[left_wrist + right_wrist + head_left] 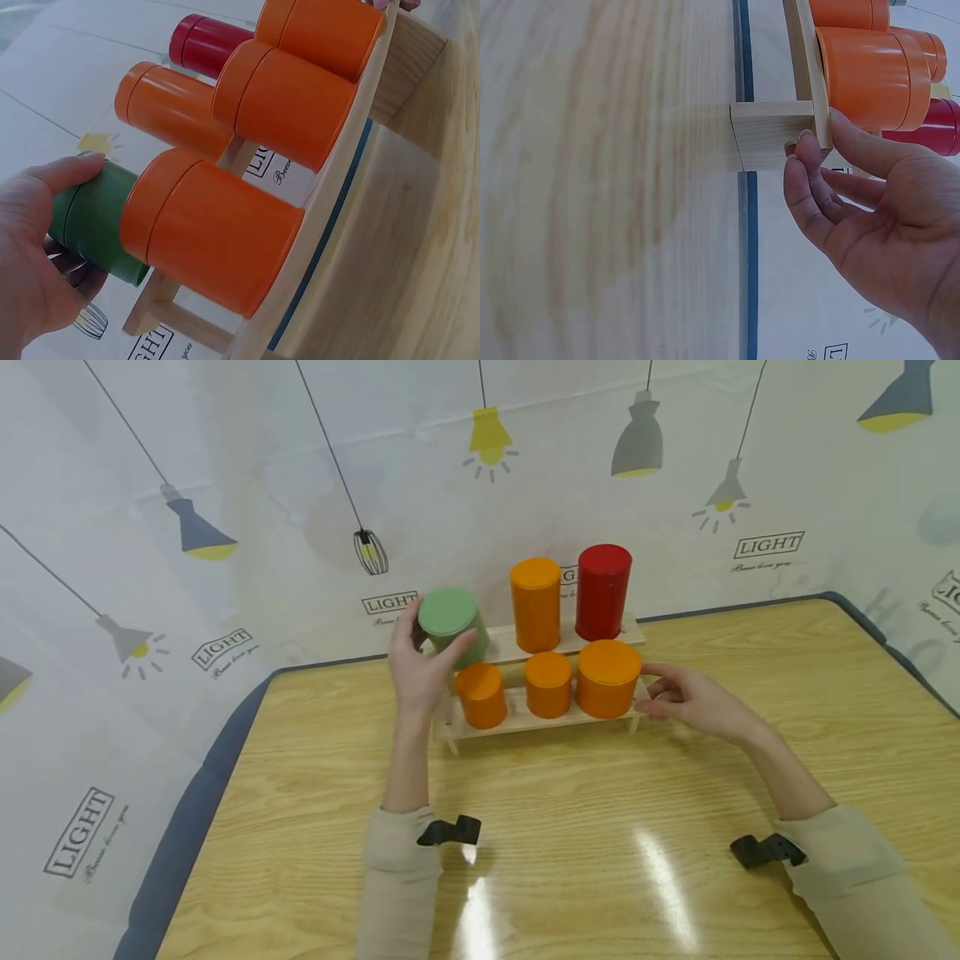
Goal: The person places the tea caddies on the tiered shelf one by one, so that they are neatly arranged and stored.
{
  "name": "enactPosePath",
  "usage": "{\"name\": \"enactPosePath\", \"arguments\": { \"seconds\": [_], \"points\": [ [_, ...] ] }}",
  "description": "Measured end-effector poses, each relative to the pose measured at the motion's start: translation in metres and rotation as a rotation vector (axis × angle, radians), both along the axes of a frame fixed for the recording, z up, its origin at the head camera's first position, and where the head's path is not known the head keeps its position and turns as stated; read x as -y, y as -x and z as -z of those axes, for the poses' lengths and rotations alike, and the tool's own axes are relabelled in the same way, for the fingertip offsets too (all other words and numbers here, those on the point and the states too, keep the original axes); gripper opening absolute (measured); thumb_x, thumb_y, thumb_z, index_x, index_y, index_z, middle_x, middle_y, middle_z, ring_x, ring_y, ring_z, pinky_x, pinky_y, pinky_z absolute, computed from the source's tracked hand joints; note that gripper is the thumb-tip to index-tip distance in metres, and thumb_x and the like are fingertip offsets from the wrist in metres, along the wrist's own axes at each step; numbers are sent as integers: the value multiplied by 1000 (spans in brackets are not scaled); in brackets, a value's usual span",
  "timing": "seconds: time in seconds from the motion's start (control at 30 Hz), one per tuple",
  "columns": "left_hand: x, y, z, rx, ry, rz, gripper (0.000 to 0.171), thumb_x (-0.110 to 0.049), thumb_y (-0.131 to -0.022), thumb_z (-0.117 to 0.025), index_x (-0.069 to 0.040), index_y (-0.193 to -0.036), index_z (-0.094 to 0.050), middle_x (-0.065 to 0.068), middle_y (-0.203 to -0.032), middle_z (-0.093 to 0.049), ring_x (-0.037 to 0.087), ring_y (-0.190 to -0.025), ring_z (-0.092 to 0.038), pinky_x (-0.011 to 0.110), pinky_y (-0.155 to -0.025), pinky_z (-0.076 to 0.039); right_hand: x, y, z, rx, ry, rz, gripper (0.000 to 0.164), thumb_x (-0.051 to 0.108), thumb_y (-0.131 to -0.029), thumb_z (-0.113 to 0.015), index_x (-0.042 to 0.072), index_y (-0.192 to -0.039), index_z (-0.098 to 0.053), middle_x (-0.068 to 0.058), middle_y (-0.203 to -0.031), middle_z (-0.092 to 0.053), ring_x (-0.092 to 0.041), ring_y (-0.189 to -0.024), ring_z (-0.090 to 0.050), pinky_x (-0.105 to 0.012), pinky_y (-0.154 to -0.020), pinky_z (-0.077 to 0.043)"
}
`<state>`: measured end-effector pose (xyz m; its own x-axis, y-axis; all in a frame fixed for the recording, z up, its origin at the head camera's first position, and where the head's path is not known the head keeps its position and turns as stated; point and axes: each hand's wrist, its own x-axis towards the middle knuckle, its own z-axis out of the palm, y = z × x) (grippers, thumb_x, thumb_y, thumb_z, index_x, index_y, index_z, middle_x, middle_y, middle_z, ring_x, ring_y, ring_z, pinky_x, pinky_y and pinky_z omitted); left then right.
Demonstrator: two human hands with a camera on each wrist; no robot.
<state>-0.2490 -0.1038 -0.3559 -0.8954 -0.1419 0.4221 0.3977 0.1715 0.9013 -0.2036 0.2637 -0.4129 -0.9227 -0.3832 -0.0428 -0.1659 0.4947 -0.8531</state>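
Note:
My left hand grips a green canister at the left end of the upper tier of a two-tier wooden rack. In the left wrist view its thumb lies on one side of the green canister and its fingers curl round the other. At the rack's right end, my right hand pinches the lower board, thumb above and fingers beneath, as the right wrist view shows at the board's end. Right beside that thumb stands a wide orange canister.
Two small orange canisters share the lower tier with the wide one. On the upper tier stand a tall orange canister and a tall red canister. Behind the wooden table hangs a lamp-printed cloth.

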Motion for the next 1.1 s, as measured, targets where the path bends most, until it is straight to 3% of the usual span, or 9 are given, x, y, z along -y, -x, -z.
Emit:
{"name": "enactPosePath", "arguments": {
  "seconds": [0.37,0.83,1.1],
  "points": [
    [-13,8,7,-39,27,12,79,-16,-77,-90,-1,-143,-50,12,-135,-57,23,-122,-56,39,-107,-43,1,-1,0,-3,7,-4,63,15,-100,-64,-5,-151,-34,-20,-110,-61,-33,-94,-66,-37,-84,-59],
    [-21,15,13,-73,17,71,71,-16,-82,-86,-2,-142,-51,12,-135,-56,21,-125,-55,29,-109,-41,0,-1,-1,0,-5,5,63,17,-100,-65,-5,-151,-35,-20,-110,-61,-33,-94,-66,-38,-83,-59],
    [-19,9,11,4,-10,81,81,-21,-84,-85,-4,-150,-42,10,-144,-53,19,-134,-49,30,-114,-35,0,-2,-1,-2,-19,7,63,16,-100,-65,-4,-151,-35,-20,-110,-62,-32,-93,-67,-38,-83,-59]
  ]
}}
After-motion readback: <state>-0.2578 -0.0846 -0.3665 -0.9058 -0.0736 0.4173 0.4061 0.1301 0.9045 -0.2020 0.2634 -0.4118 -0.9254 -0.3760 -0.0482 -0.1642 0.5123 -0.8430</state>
